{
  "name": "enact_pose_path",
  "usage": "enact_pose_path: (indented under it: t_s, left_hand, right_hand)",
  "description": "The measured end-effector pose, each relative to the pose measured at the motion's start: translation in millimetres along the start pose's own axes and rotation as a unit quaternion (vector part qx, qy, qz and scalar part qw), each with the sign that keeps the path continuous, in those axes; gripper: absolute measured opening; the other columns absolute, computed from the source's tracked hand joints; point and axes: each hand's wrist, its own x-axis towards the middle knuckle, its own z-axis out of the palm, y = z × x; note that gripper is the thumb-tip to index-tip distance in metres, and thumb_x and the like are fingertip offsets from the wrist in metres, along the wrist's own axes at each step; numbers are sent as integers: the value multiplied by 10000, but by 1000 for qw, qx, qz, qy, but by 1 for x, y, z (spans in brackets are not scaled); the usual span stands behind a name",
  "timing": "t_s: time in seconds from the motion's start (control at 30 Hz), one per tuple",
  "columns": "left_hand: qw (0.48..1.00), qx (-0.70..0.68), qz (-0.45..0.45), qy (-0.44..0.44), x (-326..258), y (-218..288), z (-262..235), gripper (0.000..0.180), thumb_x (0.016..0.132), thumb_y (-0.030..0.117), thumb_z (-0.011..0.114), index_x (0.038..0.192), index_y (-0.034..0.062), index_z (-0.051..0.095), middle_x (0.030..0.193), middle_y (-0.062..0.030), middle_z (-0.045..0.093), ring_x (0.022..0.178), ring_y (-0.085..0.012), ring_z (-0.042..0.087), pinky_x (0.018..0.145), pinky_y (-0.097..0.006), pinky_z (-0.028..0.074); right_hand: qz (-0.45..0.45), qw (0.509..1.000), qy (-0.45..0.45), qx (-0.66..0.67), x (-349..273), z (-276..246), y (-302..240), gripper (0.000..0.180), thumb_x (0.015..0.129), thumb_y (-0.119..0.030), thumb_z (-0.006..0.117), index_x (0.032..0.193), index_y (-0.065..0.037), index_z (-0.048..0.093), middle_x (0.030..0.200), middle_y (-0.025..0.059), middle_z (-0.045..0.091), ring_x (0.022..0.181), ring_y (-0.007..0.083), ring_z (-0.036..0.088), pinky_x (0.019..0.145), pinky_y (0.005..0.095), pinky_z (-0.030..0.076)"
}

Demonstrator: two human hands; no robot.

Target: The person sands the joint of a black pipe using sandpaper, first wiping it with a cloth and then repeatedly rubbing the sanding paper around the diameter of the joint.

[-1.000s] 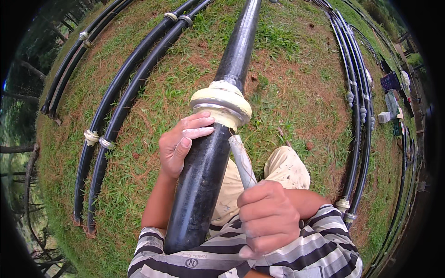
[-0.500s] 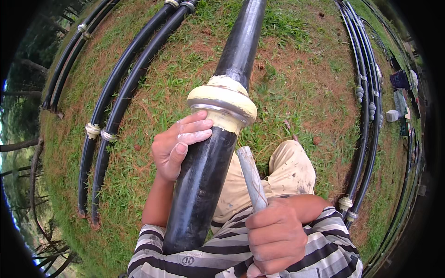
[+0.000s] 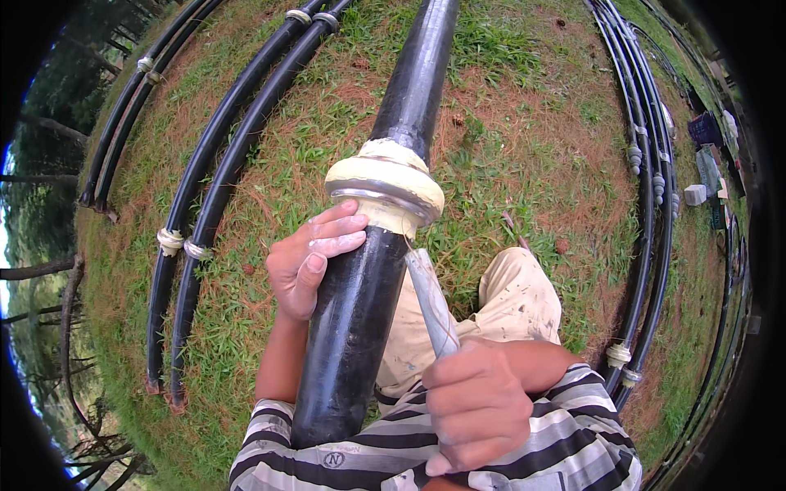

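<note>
A thick black pipe (image 3: 348, 327) runs from my lap up and away through the middle of the view. Around it sits a bulging joint (image 3: 385, 180), smeared with cream-coloured paste and crossed by a shiny metal band. My left hand (image 3: 315, 254) grips the pipe's left side just below the joint, its white-dusted fingers lying over the top and touching the cream collar. In my right fist (image 3: 479, 401) is a grey rod (image 3: 431, 299), slanting up with its tip close to the collar's lower right edge. A thin brown strand lies along the rod.
Paired black pipes (image 3: 217, 164) with pale joints lie on the grass at left. More long pipes (image 3: 651, 221) stretch along the right, beside a small white block (image 3: 694, 195). My bent knee in stained beige trousers (image 3: 520, 295) is right of the pipe. Branches (image 3: 70, 327) edge the far left.
The rod and my right fist have shifted slightly left and up, bringing the rod's tip nearer the collar. My left hand keeps its place on the pipe. The whole view has turned a little.
</note>
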Motion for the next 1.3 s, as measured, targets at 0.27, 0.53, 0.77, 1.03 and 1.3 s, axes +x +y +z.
enact_pose_path:
  t_s: [0.27,0.53,0.77,1.03,1.3]
  left_hand:
    - [1000,8,-4,1,1,2,0,503,1075,346,503,1078,-54,809,1163,-241,777,1256,-426,679,1138,-552,468]
    - [1000,2,1,10,8,3,2,498,1074,329,497,1083,-63,805,1154,-238,779,1257,-423,679,1137,-545,470]
    - [1000,10,-3,4,5,5,0,489,1068,322,505,1068,-63,807,1154,-238,780,1258,-418,679,1133,-541,472]
    - [1000,6,7,5,6,3,0,485,1067,315,500,1076,-61,806,1162,-239,777,1251,-421,683,1128,-548,476]
    - [1000,-1,8,-1,6,0,-1,460,1078,301,511,1096,-52,805,1175,-232,776,1263,-414,680,1132,-532,478]
  right_hand:
    - [17,1000,-24,3,1,-4,-2,402,919,-75,732,635,-80,447,600,5,424,470,178,434,480,336,431]
    - [44,999,7,-29,-1,-3,12,309,823,-51,780,661,-43,517,644,10,417,509,191,439,452,325,305]
    - [41,999,-5,4,5,-4,0,374,832,-81,810,647,-54,485,639,14,406,510,193,435,449,336,304]
    - [83,997,-5,8,9,-14,-4,366,846,-83,813,656,-41,503,644,38,439,535,222,498,480,341,370]
    - [108,994,19,-2,5,-18,7,368,875,-64,782,651,-34,491,623,38,444,502,230,486,475,359,423]
